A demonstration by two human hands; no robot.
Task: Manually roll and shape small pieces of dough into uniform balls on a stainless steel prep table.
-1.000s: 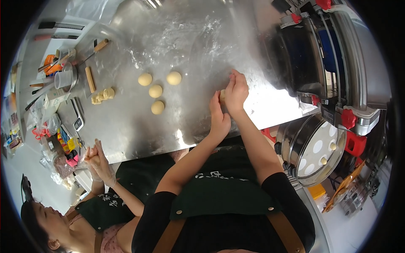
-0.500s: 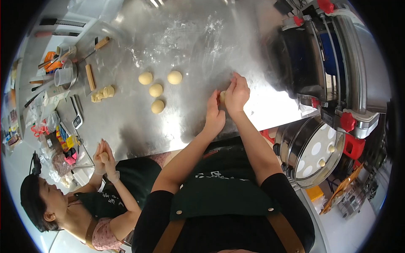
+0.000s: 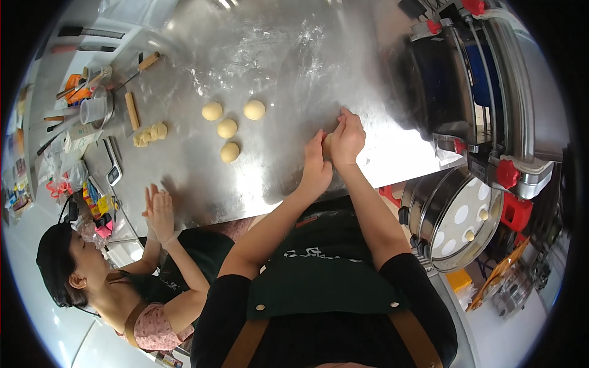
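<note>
Over the steel table, my left hand and my right hand are cupped around a pale yellow dough ball. Most of it is hidden by my palms and fingers; only a sliver shows between them. To the left of my hands, several smooth round dough balls rest apart from one another on the metal. Farther left lies a row of cut dough pieces.
A co-worker's gloved hands press together at the table's front left edge. A wooden stick, a digital scale and tubs stand left. At right are a dough-rolling machine and a steamer pot holding small dough pieces.
My hands stay around the dough ball, with only a slight shift of the fingers. The co-worker leans closer to the table and their hands have moved up and to the right.
</note>
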